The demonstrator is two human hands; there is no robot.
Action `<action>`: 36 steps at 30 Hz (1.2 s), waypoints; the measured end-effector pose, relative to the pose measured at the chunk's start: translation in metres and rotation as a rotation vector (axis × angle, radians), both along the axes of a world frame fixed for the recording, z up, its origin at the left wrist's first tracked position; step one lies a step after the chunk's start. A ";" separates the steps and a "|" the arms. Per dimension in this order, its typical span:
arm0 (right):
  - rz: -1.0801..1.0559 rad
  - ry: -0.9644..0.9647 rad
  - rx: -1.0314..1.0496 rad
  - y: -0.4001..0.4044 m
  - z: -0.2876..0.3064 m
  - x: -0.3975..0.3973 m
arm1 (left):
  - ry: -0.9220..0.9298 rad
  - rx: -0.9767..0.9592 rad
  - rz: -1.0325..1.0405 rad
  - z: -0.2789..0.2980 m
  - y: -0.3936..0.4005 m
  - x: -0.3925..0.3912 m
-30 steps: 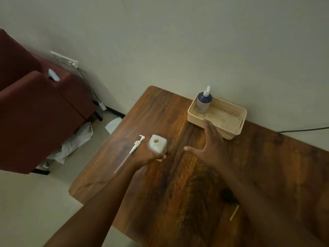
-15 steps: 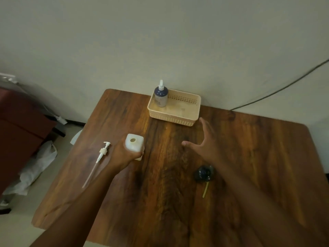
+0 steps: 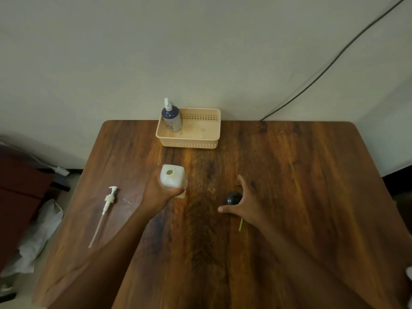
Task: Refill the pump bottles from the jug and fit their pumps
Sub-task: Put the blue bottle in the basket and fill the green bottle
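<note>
My left hand (image 3: pixel 159 192) grips a white square bottle (image 3: pixel 172 179) that stands upright on the wooden table (image 3: pixel 289 186) with its neck open. A white pump (image 3: pixel 107 204) with a long dip tube lies flat on the table to the left of it. My right hand (image 3: pixel 242 204) hovers open with spread fingers over a small dark round object (image 3: pixel 233 198) that has a thin yellowish tube (image 3: pixel 240 224) beside it. A dark blue pump bottle (image 3: pixel 171 117) with its white pump fitted stands in the left corner of a beige basket (image 3: pixel 200 142).
The basket stands at the table's far edge against the wall. A black cable (image 3: pixel 334 61) runs down the wall at the right. Left of the table are dark red furniture (image 3: pixel 20 192) and crumpled white sheeting (image 3: pixel 38 237) on the floor.
The view has swung right, so the table now sits centred. My right hand has drawn back from near the basket to just over the dark round object. My left hand keeps its hold on the white bottle.
</note>
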State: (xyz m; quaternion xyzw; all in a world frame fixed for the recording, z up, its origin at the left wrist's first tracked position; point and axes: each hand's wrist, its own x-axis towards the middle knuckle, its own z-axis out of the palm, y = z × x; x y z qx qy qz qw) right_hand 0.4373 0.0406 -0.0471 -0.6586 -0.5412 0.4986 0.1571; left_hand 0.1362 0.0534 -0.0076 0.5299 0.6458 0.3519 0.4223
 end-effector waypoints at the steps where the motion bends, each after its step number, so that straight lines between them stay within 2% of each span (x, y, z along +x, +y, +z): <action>1: 0.016 -0.003 -0.001 -0.003 -0.007 -0.001 | 0.011 -0.001 -0.004 0.001 -0.001 0.002; 8: -0.026 -0.052 0.151 -0.010 -0.034 -0.007 | -0.010 -0.020 0.002 0.007 -0.009 0.008; 14: -0.042 -0.026 0.202 0.003 -0.012 -0.003 | -0.057 -0.017 -0.015 0.024 -0.008 0.011; 28: -0.058 0.093 0.504 0.060 0.167 0.003 | -0.060 0.247 0.008 0.141 0.011 0.039; 36: -0.093 0.314 0.610 0.063 0.271 0.002 | -0.073 0.479 -0.014 0.235 0.015 0.062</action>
